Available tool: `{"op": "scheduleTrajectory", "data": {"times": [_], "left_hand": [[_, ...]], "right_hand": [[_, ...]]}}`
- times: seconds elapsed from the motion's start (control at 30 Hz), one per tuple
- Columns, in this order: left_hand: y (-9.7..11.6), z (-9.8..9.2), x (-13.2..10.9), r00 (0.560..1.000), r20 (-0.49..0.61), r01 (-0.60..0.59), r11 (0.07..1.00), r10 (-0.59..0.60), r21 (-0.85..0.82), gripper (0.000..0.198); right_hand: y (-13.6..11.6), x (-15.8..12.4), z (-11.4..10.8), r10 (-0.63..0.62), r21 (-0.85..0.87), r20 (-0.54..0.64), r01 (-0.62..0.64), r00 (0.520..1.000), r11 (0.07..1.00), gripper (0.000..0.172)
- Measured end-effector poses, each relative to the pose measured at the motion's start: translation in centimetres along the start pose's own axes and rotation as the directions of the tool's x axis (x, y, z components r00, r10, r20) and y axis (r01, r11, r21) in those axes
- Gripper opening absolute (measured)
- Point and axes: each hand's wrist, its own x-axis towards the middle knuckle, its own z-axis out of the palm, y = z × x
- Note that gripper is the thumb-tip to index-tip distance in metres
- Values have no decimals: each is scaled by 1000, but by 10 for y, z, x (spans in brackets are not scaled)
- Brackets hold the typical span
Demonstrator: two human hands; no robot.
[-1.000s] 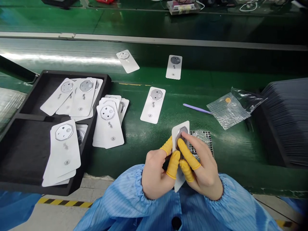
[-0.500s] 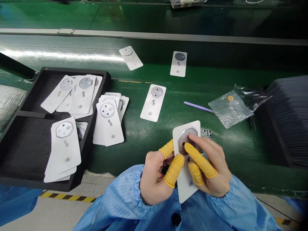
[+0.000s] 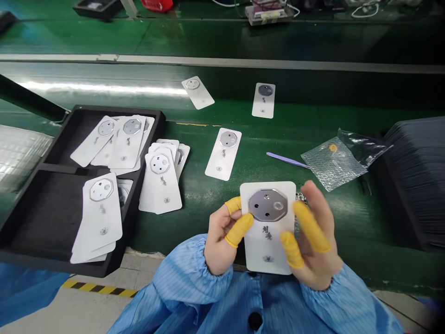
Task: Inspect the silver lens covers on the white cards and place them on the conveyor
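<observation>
My left hand (image 3: 220,241), with yellow finger cots on thumb and forefinger, pinches the left edge of a white phone back cover (image 3: 252,250). The cover faces up toward me, upright, with a grey octagonal camera plate (image 3: 267,206), several small holes in it and dark printed characters below. Beside its right edge is my right hand (image 3: 318,253), fingers spread and slightly blurred, thumb at the edge; whether it touches I cannot tell. Behind that hand, a sheet of small black parts (image 3: 299,198) is mostly hidden.
A black tray (image 3: 45,167) on the left bears several white covers, with a pile of covers (image 3: 162,185) beside it. Single covers (image 3: 224,160) lie farther back. Purple tweezers (image 3: 287,160) touch a bubble-wrap bag (image 3: 342,162). Dark stacked sheets (image 3: 417,181) stand at right.
My right fingers have come off the camera plate and spread at the cover's right side. The cover has turned to face me squarely. The view has shifted slightly.
</observation>
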Motion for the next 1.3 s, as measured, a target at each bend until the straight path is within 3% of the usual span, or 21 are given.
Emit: {"op": "scheduleTrajectory", "data": {"times": [0.07,0.27,0.6,1.13,1.2,1.3], "left_hand": [[0,1,4,999,-41,-5,1000,4,-19,23],[4,0,7,990,-137,2,983,24,184,20],[9,-13,7,992,49,105,984,-113,144,20],[8,-16,8,972,151,-228,872,179,433,28],[5,-15,7,974,142,-225,858,179,462,30],[5,-24,14,988,145,-116,894,58,433,29]], "right_hand": [[3,-7,7,137,117,-50,-130,989,985,64],[10,-23,22,137,173,-49,-127,989,977,61],[4,-24,20,320,265,-57,-295,946,918,60],[3,-23,20,350,342,-53,-312,935,886,52],[5,-25,22,349,323,-63,-312,935,894,52],[8,-23,22,332,255,-41,-312,942,915,50]]}}
